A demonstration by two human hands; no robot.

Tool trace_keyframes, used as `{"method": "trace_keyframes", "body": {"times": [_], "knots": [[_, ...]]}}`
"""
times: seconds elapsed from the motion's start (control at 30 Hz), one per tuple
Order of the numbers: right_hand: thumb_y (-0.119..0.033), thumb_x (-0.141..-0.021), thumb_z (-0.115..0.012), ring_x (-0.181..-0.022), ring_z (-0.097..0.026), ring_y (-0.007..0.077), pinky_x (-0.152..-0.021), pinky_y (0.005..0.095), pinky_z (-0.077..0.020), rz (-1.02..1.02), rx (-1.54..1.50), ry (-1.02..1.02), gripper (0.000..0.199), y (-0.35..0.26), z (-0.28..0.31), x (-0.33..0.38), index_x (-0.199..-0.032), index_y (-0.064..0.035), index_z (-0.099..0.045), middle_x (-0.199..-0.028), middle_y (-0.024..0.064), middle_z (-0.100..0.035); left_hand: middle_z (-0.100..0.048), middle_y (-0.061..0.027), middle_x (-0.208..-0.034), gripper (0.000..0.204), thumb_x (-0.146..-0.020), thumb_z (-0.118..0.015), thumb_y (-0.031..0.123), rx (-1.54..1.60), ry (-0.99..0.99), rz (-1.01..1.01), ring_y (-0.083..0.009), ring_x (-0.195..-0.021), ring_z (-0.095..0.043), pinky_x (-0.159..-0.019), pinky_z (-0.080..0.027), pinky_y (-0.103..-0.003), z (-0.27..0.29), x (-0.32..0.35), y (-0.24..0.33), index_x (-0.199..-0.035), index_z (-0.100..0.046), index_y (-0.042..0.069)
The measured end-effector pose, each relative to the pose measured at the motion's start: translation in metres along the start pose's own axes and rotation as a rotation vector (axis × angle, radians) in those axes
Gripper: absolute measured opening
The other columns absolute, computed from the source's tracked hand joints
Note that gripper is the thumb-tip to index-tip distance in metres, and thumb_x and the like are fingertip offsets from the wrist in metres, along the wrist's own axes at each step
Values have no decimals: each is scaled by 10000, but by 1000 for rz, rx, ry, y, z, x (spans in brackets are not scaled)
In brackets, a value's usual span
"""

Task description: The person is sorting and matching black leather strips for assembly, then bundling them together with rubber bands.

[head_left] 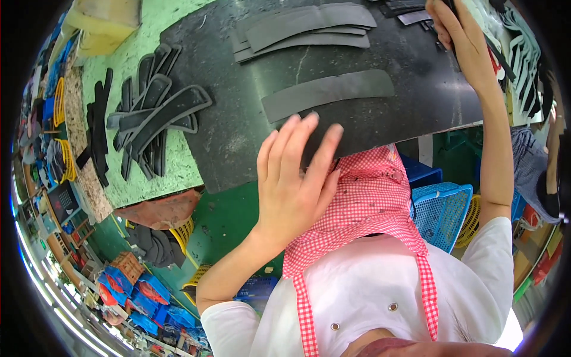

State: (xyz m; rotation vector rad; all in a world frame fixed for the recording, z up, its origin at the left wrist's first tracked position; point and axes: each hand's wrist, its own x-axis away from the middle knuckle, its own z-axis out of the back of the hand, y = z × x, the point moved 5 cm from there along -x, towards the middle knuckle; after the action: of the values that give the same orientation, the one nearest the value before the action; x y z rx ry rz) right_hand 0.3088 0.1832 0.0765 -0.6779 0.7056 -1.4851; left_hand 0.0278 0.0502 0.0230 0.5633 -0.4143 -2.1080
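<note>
Over the black board (232,146), left hand (291,172) splays near a grey strip (333,92); right hand (464,38) curls, hold unclear.

A smooth, matt grey strip (330,93) lies on a scuffed, faintly glossy black board (229,128), with a checked cloth apron (363,199) and blue plastic basket (440,215) by the board's near side.

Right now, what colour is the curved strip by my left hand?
The curved strip is grey; see the head view.
</note>
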Motion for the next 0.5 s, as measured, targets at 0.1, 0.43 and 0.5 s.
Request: {"method": "trace_keyframes", "body": {"times": [0.1, 0.43, 0.5], "knots": [[-194, -1037, -525, -915, -598, 149, -845, 283, -456, 99, 100, -130, 217, 26, -10, -5, -1164, -27, -579, -989, 52, -616, -430, -171, -1494, 720, -826, -749, 209, -61, -78, 114, -358, -1409, -394, -1170, -275, -527, -12, 3, -12, -1479, -478, 73], [-147, -902, -717, -1018, -630, 202, -938, 317, -488, 344, 420, 110, 323, 40, -44, 15, -1210, -63, -663, -1122, 72, -654, -420, -135, -1528, 713, -816, -750, 205, -62, -83, 90, -337, -1425, -382, -1178, -252, -541, -14, 18, -17, -1478, -498, 118], [-148, -895, -726, -981, -632, 194, -914, 309, -494, 272, 422, 64, 303, 48, -36, 13, -1179, -54, -676, -1090, 69, -658, -422, -127, -1528, 707, -814, -749, 201, -79, -74, 86, -331, -1425, -381, -1180, -246, -539, -15, 18, -17, -1474, -505, 127]]}}
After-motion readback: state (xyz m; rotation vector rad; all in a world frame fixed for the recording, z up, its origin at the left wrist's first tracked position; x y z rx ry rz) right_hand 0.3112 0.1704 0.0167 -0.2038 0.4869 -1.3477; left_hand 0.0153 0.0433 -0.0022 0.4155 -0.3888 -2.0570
